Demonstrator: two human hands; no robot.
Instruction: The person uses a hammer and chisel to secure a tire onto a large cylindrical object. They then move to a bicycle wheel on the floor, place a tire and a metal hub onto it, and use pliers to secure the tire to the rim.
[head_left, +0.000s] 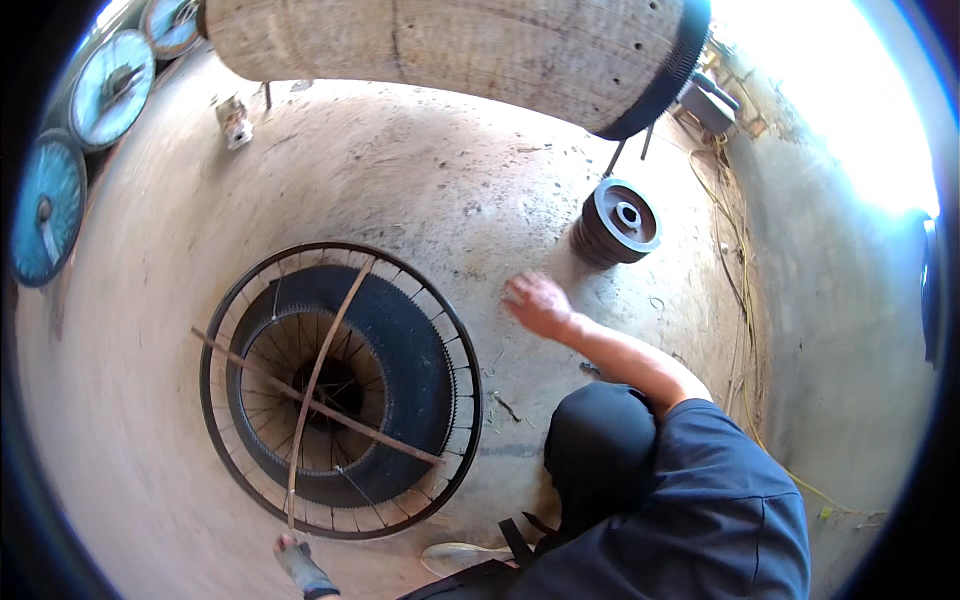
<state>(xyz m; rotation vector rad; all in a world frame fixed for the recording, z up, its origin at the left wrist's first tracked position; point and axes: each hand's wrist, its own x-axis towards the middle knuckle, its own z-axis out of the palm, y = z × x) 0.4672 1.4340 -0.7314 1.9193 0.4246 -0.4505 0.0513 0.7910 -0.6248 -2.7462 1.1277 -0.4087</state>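
A large spoked wheel rim (pixel 478 400) lies around a black toothed ring (pixel 415 345) on the floor, with thin spokes running to a dark middle. Two thin wooden strips (pixel 372 428) cross over it. My left hand (pixel 298 563), partly covered in grey with a dark band at the wrist, is by the near end of one strip; whether its fingers grip anything cannot be made out. Out over the floor, to the right of the rim, my right hand (pixel 540 303) reaches with loosely bent fingers and nothing visible in it.
A grooved metal pulley (pixel 625 222) stands beyond my right hand. Across the top hangs a big wooden drum (pixel 450 50) with a black toothed edge. Several round wheels (pixel 48 205) lean at the far left. Yellow cable (pixel 745 290) runs along the right wall.
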